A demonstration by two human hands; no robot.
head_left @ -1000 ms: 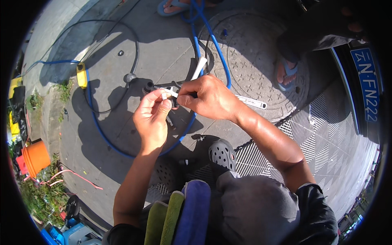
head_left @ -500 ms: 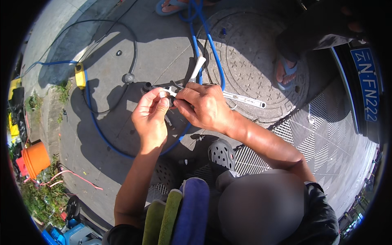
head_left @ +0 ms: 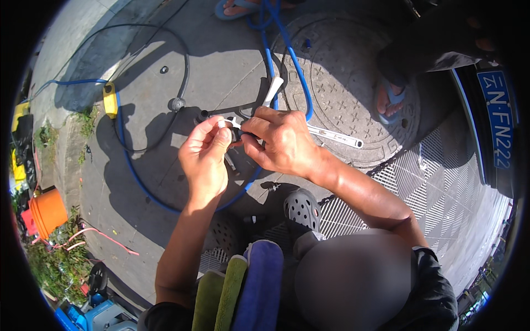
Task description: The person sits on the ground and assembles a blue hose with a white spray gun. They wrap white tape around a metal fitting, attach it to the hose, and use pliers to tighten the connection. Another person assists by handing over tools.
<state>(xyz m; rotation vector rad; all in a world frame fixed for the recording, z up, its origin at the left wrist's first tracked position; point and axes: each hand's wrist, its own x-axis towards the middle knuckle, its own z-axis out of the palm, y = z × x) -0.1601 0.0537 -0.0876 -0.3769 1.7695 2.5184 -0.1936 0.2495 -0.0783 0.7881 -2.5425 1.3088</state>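
My left hand (head_left: 204,160) and my right hand (head_left: 279,143) meet over the pavement. Both pinch a small black and white fitting (head_left: 234,129) between their fingertips. My left thumb and forefinger press on its white end, and my right fingers close round its dark part. Under my hands a blue hose (head_left: 138,182) loops across the ground. A white-handled tool (head_left: 273,91) lies just beyond my right hand. A silver wrench (head_left: 337,137) rests on the round manhole cover (head_left: 342,66) to the right.
A black hose (head_left: 185,66) curves at the upper left, near a yellow connector (head_left: 110,99). An orange bucket (head_left: 47,212) stands at the left by weeds. Another person's sandalled foot (head_left: 393,102) is on the cover. A metal grate (head_left: 441,182) and a vehicle's bumper (head_left: 494,149) lie on the right.
Both hands stay together on the fitting. My fingers have shifted slightly around it, and the view has tilted a little.
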